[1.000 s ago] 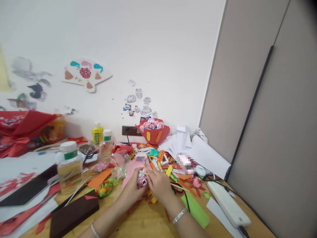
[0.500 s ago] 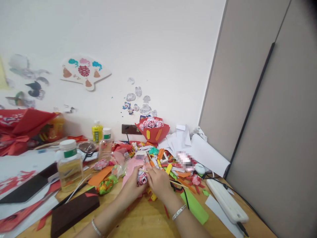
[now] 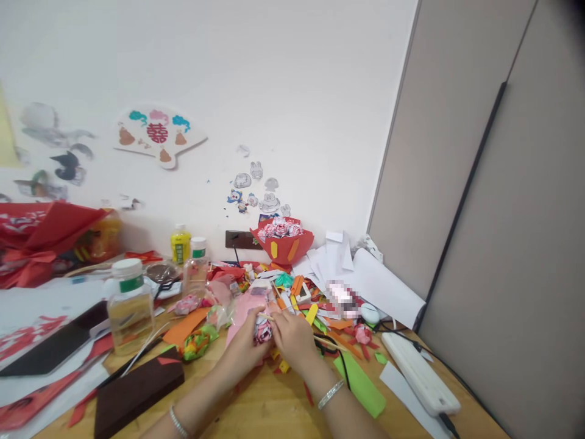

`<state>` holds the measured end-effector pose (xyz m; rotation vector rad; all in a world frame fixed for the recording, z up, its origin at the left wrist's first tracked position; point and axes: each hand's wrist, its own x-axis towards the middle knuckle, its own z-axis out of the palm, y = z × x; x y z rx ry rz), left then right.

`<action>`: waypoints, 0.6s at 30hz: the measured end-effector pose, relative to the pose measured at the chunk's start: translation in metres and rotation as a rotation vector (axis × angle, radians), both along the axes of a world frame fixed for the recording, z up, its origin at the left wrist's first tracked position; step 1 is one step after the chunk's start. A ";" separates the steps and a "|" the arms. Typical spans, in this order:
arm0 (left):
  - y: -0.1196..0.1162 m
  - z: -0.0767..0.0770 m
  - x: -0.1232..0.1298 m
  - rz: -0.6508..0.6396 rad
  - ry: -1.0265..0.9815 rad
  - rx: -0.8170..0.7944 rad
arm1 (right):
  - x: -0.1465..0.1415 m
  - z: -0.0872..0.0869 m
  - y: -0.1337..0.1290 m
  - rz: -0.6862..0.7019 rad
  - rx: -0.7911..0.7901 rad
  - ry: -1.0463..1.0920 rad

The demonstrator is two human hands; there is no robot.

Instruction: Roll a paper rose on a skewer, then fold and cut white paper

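A pink-and-white paper flower (image 3: pixel 262 331) is held between my two hands, low in the middle of the view. My left hand (image 3: pixel 247 341) wraps round its left side. On the right, my right hand (image 3: pixel 291 335) has its fingers closed on a thin pale stick (image 3: pixel 265 316) that lies across the top of the flower. Pink paper (image 3: pixel 242 310) lies just behind my hands. A red paper bouquet (image 3: pixel 287 247) of similar flowers stands farther back against the wall.
Coloured paper scraps (image 3: pixel 312 314) cover the middle of the table. To the left are a clear jar (image 3: pixel 131 311), a dark box (image 3: pixel 139 390) and a yellow bottle (image 3: pixel 180 245). A white power bank (image 3: pixel 420 373) and green paper (image 3: pixel 361 384) lie to the right.
The view has shifted very slightly. Both hands keep their hold on the flower and stick, with almost no visible movement.
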<state>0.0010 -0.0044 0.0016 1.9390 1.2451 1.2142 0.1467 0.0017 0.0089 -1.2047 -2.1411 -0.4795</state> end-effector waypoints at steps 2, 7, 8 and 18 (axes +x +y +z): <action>0.000 0.000 0.000 0.005 0.017 -0.002 | 0.000 0.001 0.000 0.007 0.006 0.001; -0.002 0.003 0.001 -0.010 0.023 -0.008 | -0.001 0.001 0.000 0.010 0.005 0.002; -0.002 0.004 0.001 -0.010 0.021 -0.015 | -0.001 0.000 -0.001 0.009 0.005 0.004; -0.003 0.006 0.001 -0.071 0.027 0.062 | -0.001 0.003 -0.002 0.000 -0.012 -0.003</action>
